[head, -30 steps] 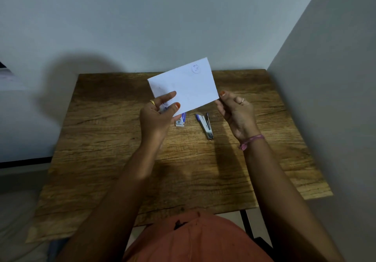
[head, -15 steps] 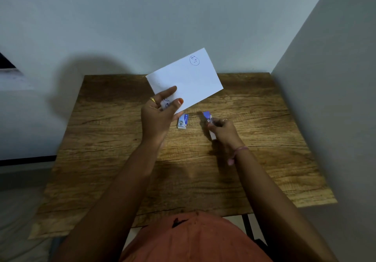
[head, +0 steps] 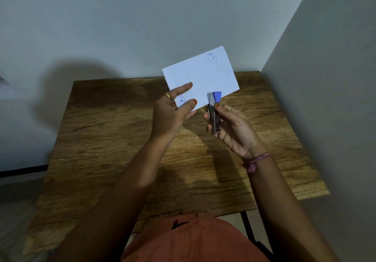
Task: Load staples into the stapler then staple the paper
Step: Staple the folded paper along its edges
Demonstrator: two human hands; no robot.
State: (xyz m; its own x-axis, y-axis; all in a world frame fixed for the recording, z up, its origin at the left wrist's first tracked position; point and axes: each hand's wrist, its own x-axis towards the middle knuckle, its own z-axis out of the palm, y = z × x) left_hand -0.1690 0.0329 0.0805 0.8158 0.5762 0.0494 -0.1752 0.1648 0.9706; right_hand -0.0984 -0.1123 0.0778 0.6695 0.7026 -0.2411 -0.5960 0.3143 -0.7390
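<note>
A white sheet of paper (head: 205, 76) with a circled number near its top right corner is held up above the wooden table (head: 114, 139). My left hand (head: 173, 111) pinches its lower left corner between thumb and fingers. My right hand (head: 232, 125) grips a small silver stapler (head: 214, 111) with a blue tip, raised off the table. The stapler's head sits at the paper's lower edge, near the bottom right. The staple box is hidden behind my left hand.
The table stands in a corner, with a grey wall behind it and another close on the right (head: 325, 78). A black table leg (head: 247, 227) shows near my lap. My orange clothing (head: 193, 239) fills the bottom middle.
My right hand has let go of the paper, picked the stapler up from the table and raised it to the paper's lower edge. My left hand keeps holding the paper.
</note>
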